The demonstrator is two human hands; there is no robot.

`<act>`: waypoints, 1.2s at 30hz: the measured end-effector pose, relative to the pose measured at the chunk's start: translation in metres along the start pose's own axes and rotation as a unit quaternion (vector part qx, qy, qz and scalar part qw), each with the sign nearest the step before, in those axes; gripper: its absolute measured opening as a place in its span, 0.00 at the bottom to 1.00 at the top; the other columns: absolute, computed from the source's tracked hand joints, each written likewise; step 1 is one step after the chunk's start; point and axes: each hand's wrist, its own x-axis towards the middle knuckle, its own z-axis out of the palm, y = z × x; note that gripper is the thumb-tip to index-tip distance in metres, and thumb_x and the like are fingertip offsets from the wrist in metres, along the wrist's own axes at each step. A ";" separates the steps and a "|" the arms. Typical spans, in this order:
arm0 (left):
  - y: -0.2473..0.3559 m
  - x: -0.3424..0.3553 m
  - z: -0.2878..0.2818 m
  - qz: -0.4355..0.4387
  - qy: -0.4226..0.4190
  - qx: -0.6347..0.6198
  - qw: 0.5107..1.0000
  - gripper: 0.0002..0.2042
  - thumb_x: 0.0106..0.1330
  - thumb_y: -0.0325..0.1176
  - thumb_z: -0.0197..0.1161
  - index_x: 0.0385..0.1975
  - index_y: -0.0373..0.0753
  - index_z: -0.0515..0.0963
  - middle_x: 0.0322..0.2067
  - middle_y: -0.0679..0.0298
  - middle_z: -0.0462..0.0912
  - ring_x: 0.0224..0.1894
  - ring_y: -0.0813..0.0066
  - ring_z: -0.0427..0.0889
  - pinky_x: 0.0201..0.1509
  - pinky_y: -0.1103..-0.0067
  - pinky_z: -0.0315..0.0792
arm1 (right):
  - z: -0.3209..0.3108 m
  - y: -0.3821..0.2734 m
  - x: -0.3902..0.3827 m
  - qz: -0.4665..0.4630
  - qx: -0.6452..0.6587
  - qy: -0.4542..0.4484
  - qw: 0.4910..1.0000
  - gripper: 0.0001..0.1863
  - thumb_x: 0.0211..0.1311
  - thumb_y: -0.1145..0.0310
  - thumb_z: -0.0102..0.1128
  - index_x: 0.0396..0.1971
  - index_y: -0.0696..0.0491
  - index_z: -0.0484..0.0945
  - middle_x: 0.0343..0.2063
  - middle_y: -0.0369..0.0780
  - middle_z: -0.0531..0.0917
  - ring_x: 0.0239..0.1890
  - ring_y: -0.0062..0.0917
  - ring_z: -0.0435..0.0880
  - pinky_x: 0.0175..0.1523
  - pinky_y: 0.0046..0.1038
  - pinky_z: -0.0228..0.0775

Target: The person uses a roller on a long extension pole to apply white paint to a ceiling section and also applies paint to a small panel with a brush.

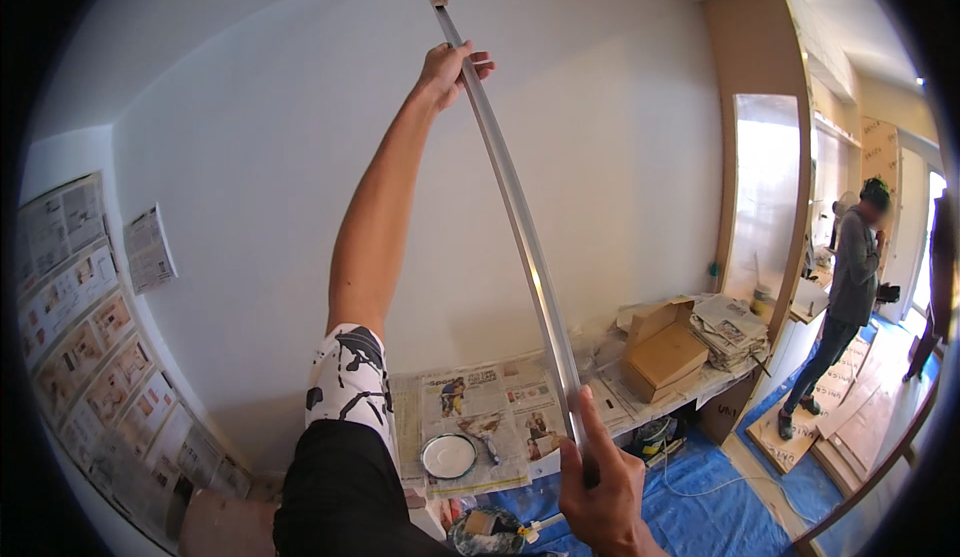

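Silver pole [519,207] grasped in my far left hand [447,72] and near right hand [605,487], I judge it could scrape the wall [250,177] if the left grip loosens.

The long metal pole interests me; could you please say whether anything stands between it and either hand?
Nothing visible does: the left hand holds the metal pole below its upper end, and the right hand holds its lower end.

Left hand [445,72] high — right hand [606,487] low
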 end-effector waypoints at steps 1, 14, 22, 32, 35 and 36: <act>-0.006 -0.010 -0.002 -0.003 0.009 -0.042 0.999 0.10 0.70 0.28 0.49 0.43 0.27 0.62 0.40 0.46 0.77 0.39 0.55 0.84 0.41 0.70 0.83 | 0.002 0.002 0.000 0.007 0.012 -0.010 1.000 0.28 0.60 0.78 0.57 0.63 0.59 0.66 0.19 0.47 0.81 0.17 0.14 0.75 0.24 0.20 0.67; -0.002 -0.124 0.050 -0.001 -0.013 -0.033 0.999 0.11 0.65 0.23 0.50 0.47 0.31 0.64 0.42 0.54 0.78 0.34 0.71 0.79 0.36 0.75 0.77 | -0.018 0.018 -0.005 0.015 0.058 -0.063 0.996 0.32 0.60 0.78 0.56 0.65 0.60 0.59 0.15 0.44 0.78 0.15 0.23 0.77 0.23 0.24 0.68; 0.071 -0.195 0.129 0.010 -0.024 -0.012 1.000 0.12 0.66 0.25 0.52 0.47 0.29 0.65 0.43 0.54 0.76 0.33 0.75 0.77 0.34 0.79 0.76 | -0.088 -0.015 -0.086 -0.015 0.064 -0.021 0.998 0.30 0.63 0.76 0.55 0.66 0.50 0.63 0.12 0.38 0.68 0.13 0.19 0.62 0.19 0.24 0.58; 0.164 -0.276 0.207 0.018 -0.008 -0.011 1.000 0.09 0.66 0.26 0.53 0.43 0.31 0.68 0.41 0.56 0.77 0.32 0.76 0.77 0.34 0.79 0.75 | -0.187 -0.073 -0.179 -0.022 0.074 -0.034 0.996 0.31 0.61 0.80 0.55 0.65 0.55 0.63 0.45 0.50 0.82 0.17 0.19 0.70 0.23 0.22 0.63; 0.182 -0.288 0.219 0.019 -0.005 -0.011 1.000 0.08 0.66 0.26 0.53 0.43 0.32 0.69 0.41 0.56 0.77 0.32 0.76 0.77 0.34 0.79 0.75 | -0.208 -0.090 -0.193 -0.026 0.076 -0.043 0.996 0.31 0.61 0.80 0.55 0.65 0.55 0.63 0.49 0.51 0.80 0.20 0.19 0.75 0.25 0.21 0.66; 0.187 -0.292 0.224 0.019 -0.008 -0.013 1.000 0.08 0.66 0.26 0.53 0.43 0.32 0.69 0.41 0.56 0.77 0.32 0.76 0.77 0.34 0.79 0.75 | -0.214 -0.095 -0.196 -0.028 0.076 -0.045 0.996 0.31 0.61 0.81 0.55 0.65 0.55 0.63 0.50 0.51 0.80 0.21 0.19 0.76 0.26 0.21 0.67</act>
